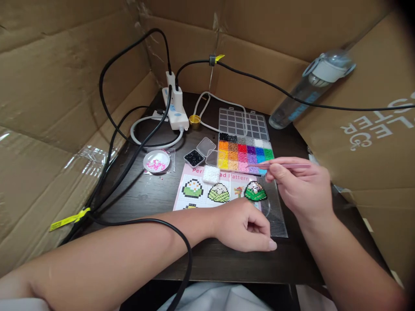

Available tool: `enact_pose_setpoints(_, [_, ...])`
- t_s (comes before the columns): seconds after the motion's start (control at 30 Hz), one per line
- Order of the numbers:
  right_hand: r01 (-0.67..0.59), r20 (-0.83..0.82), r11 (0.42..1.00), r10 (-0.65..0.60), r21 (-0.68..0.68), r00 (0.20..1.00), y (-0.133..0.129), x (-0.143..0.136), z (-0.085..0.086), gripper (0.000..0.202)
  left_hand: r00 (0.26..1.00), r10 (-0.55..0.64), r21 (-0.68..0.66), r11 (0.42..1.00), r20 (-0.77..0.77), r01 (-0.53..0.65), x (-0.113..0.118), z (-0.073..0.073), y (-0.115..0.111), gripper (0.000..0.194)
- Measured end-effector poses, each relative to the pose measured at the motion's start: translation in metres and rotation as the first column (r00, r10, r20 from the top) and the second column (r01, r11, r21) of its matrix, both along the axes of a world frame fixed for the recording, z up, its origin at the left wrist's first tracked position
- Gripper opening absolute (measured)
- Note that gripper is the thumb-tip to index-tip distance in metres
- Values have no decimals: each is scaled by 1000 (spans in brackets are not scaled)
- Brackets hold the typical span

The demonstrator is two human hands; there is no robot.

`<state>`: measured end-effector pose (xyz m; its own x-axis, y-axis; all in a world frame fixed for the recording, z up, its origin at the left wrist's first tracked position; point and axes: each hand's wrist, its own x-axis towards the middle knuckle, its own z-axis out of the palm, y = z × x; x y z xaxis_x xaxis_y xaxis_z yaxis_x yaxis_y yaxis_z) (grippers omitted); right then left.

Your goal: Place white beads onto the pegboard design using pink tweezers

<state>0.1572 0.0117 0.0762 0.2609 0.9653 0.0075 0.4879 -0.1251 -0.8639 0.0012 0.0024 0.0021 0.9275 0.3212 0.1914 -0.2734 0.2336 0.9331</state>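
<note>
- The right hand has its grip closed on pink tweezers, whose tips reach left over the purple and pink compartments of the bead tray.
- The left hand rests loosely curled on the tabletop, holding nothing, its knuckles against the clear pegboard.
- The half-made green bead figure sits on that pegboard, just beside the pattern sheet.
- To pick well, I judge the tips should dip steeply into 1 compartment and pinch 1 bead only.
- Keeping the left hand pressed against the pegboard should stop it sliding.
- A small box of white beads and another of black beads lie near.
</note>
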Motion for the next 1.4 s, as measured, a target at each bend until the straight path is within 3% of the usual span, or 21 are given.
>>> enact_pose_setpoints(0.1, [23, -41, 999, -22, 29, 999, -11, 27, 0, 8, 1000, 1, 15, 1000, -6, -1, 0, 0, 1, 28])
enact_pose_setpoints(0.3, [68, -123, 993, -80, -99, 989, -33, 54, -23, 9, 1000, -4, 45, 999, 11, 3, 0, 1, 2, 29])
enact_pose_setpoints(0.6, [44, -185, 987, -72, -152, 980, -34, 55, -33, 6, 999, -2, 35, 999, 37, 1, 0, 3, 5, 26])
enact_pose_setpoints(1.17, [41, -111, 989, -57, -142, 992, -34, 53, -32, 6, 1000, 9, 38, 999, 19, -10, 0, 3, 5, 26])
enact_pose_setpoints(1.4, [37, -1, 988, -37, -150, 999, -32, 48, -28, 7, 1000, 5, 34, 999, 14, -6, 0, 3, 3, 26])
